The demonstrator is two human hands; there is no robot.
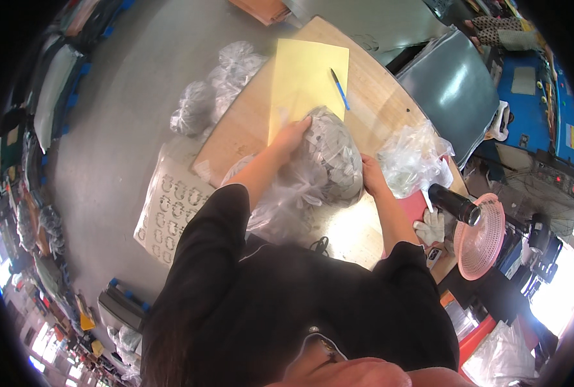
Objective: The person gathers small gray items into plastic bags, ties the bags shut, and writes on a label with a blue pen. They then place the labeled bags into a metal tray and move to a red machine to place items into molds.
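Observation:
Between my two hands is a clear plastic bag [334, 155] packed with small flat grey pieces, held above a wooden table. My left hand [292, 138] is closed on its upper left side. My right hand [371, 174] grips the right side, with its fingertips partly hidden behind the bag. Beyond it, a yellow sheet of paper [307, 72] lies on the table with a blue pen [340, 89] on top. Close to my left forearm sit more knotted clear bags [292, 193], partly covered by the arm.
Right of my hands are crumpled clear bags [408, 160], a black bottle [453, 204], a white glove [431, 226] and a pink basket [480, 238]. Filled bags [217, 84] and a sheet with cut-out shapes [171, 209] lie left of the table [378, 97]. Dark sheets [451, 80] are stacked far right.

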